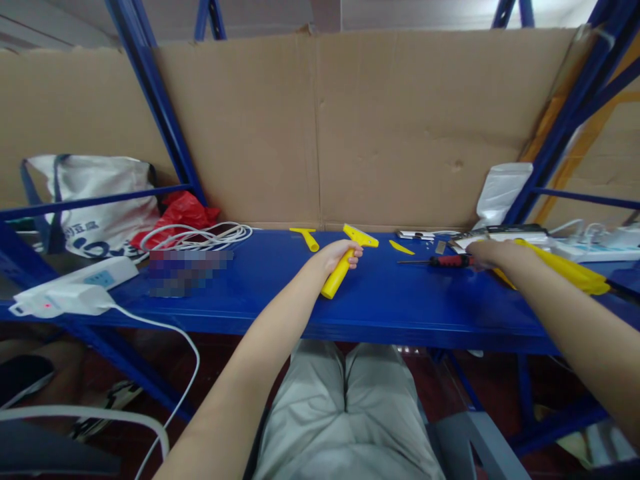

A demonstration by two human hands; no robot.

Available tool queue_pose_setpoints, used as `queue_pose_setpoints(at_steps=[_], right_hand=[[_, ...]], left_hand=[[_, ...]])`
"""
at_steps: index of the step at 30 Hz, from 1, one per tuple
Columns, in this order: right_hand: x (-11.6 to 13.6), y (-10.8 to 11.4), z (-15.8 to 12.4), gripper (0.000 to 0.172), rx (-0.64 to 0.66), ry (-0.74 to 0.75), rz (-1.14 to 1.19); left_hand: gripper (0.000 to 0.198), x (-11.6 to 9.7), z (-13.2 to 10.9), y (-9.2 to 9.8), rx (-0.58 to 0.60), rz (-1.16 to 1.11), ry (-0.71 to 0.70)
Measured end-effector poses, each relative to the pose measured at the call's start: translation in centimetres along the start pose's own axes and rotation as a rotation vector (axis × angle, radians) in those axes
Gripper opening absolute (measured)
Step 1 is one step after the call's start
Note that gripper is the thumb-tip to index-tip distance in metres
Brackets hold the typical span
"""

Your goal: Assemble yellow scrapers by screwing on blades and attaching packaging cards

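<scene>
Scraper: smooth plastic, slight sheen; screwdriver: metal shaft, plastic-looking handle; worktop: painted metal, smooth, glossy; backboard: cardboard, matt, creased; tote: cloth, matt, soft folds; carrier bag: thin plastic, crinkled, shiny; power strip: smooth plastic; trousers: matt cloth

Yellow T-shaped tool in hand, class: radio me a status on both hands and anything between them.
Left hand gripping yellow T-shaped tool. Right hand at screwdriver handle, grip unclear. Small yellow piece lying between hands.
</scene>
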State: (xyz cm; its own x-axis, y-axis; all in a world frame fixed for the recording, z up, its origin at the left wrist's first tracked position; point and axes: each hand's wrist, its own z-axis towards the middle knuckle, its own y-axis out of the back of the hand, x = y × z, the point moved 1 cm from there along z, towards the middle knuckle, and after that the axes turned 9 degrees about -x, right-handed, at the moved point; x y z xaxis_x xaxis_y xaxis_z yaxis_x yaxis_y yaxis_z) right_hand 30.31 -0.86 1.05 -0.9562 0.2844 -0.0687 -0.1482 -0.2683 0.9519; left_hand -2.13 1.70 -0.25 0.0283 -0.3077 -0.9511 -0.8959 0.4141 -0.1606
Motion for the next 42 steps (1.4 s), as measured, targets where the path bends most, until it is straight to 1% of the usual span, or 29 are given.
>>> queue_pose_setpoints(at_steps=[1, 3, 6, 9, 11, 13, 15, 17, 19, 21, 22, 24, 27, 30, 35, 39, 42], right_hand=[[0.1, 0.0, -0.6, 0.017, 0.086, 0.018, -0.078], [0.3, 0.2, -1.6, 0.01, 0.167, 0.044, -0.163], [0.3, 0.5, -2.1, 0.006, 0.186, 0.102, -0.151], [-0.4, 0.4, -1.7, 0.005, 0.178, 0.141, -0.051], [-1.0, 0.2, -1.3, 0.007, 0.155, 0.149, 0.049], [-1.6, 0.2, -1.0, 0.009, 0.143, 0.178, 0.22], [-1.7, 0.6, -0.9, 0.012, 0.145, 0.199, 0.462], [-1.3, 1.2, -0.9, 0.018, 0.136, 0.163, 0.716], [-0.2, 2.1, -1.1, 0.024, 0.077, 0.083, 0.923], [1.4, 3.1, -1.2, 0.021, -0.058, 0.048, 1.073], [2.2, 3.6, -1.2, 0.019, -0.152, 0.029, 1.114], [3.9, 4.2, -1.1, 0.02, -0.317, -0.015, 1.179], [6.0, 4.3, -0.4, 0.025, -0.521, -0.033, 1.254], [7.2, 3.5, 0.6, 0.03, -0.668, -0.06, 1.372], [7.7, 0.9, 2.2, 0.034, -0.795, -0.121, 1.616], [7.4, -0.9, 2.8, 0.036, -0.79, -0.135, 1.734], [7.2, -1.2, 2.5, 0.038, -0.766, -0.115, 1.786]], left_hand=[[0.019, 0.0, -0.1, 0.0, -0.004, -0.003, -0.001], [0.019, 0.0, -0.1, -0.1, -0.009, -0.009, -0.003], [0.018, 0.0, -0.1, -0.1, -0.009, -0.011, -0.006], [0.018, 0.1, 0.1, 0.0, -0.013, -0.009, -0.006], [0.017, 0.2, 0.2, 0.0, -0.022, -0.009, -0.004], [0.017, 0.3, 0.4, 0.1, -0.034, -0.006, 0.001], [0.018, 0.4, 0.6, 0.1, -0.05, 0.002, 0.009], [0.018, 0.4, 0.6, 0.1, -0.073, 0.008, 0.018], [0.018, 0.5, 0.5, 0.1, -0.1, 0.012, 0.027], [0.019, 0.5, 0.4, 0.0, -0.123, 0.018, 0.038], [0.019, 0.5, 0.3, 0.0, -0.131, 0.022, 0.043], [0.02, 0.5, 0.3, -0.1, -0.136, 0.031, 0.055], [0.021, 0.5, 0.4, 0.0, -0.137, 0.041, 0.077], [0.021, 0.6, 0.6, 0.1, -0.148, 0.052, 0.083], [0.021, 0.6, 0.7, 0.2, -0.16, 0.073, 0.064], [0.02, 0.6, 0.7, 0.2, -0.174, 0.058, 0.068], [0.02, 0.5, 0.8, 0.3, -0.172, 0.041, 0.073]])
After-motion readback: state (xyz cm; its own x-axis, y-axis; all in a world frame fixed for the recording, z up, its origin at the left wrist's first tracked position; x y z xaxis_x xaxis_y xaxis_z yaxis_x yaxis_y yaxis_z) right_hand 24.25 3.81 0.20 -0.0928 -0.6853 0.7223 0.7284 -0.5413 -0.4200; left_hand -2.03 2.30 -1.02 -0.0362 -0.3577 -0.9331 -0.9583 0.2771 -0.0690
